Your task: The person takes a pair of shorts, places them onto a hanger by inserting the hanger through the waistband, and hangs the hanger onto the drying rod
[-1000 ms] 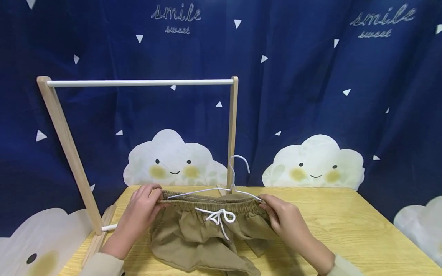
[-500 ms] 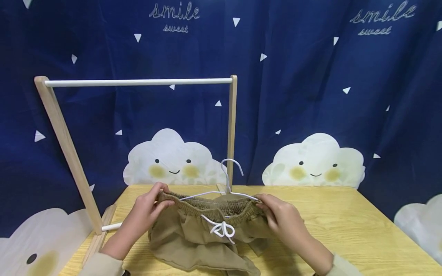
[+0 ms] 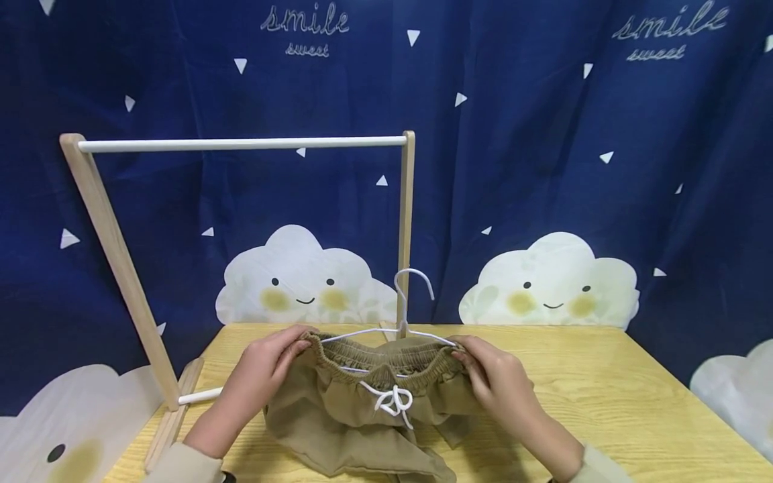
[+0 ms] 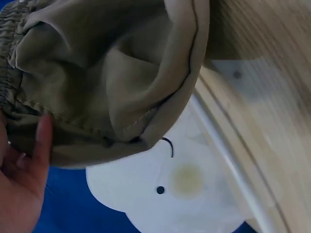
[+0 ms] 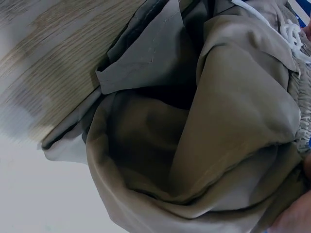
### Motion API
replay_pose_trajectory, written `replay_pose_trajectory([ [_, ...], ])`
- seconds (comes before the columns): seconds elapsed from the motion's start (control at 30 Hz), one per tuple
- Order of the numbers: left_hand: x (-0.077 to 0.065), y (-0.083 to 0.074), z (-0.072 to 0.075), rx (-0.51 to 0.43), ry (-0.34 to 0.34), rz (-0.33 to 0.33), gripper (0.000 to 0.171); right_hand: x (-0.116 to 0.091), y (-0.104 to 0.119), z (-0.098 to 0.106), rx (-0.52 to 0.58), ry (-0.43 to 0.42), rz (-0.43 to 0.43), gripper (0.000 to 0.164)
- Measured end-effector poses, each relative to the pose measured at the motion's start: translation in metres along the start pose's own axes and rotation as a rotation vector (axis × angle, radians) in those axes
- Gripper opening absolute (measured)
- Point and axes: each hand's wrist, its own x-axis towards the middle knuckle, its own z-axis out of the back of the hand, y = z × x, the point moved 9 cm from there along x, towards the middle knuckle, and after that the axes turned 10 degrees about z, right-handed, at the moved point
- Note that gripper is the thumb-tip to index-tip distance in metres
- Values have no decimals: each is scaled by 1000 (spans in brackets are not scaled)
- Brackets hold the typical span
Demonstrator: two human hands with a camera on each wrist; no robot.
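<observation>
Brown shorts (image 3: pixel 356 436) with a gathered elastic waistband and a white tied drawstring (image 3: pixel 395 401) hang low over the table. Inside the waist opening sits a white wire hanger (image 3: pixel 405 320), its hook upright above the shorts. My left hand (image 3: pixel 268 365) pinches the waistband's left end between thumb and fingers. At the right end my right hand (image 3: pixel 501 379) pinches the waistband by the hanger's shoulder. Both hanger tips are hidden by cloth and fingers. The left wrist view shows the left hand (image 4: pixel 22 189) on the cloth; in the right wrist view a leg opening gapes.
A rack with wooden posts (image 3: pixel 123 268) and a white top rail (image 3: pixel 241 144) stands behind and left on the wooden table (image 3: pixel 604 402). Its lower white bar (image 3: pixel 200 396) passes behind my left forearm. A blue curtain (image 3: pixel 513 154) with clouds hangs behind.
My left hand has shifted right with its end of the waistband, and the waist opening gapes wider. The hanger hook tipped left, then came back right and up. My right hand has barely moved.
</observation>
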Motion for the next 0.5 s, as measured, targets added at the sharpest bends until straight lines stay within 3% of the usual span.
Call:
replay_pose_trajectory([
  [0.13, 3, -11, -2, 92, 16, 18, 23, 1, 5, 0, 18, -9, 31, 30],
  [0.23, 7, -17, -3, 108, 24, 31, 20, 2, 7, 2, 30, -28, 43, 32],
  [0.5, 13, -33, -11, 30, 14, -3, 13, 3, 7, 5, 70, -72, 40, 35],
])
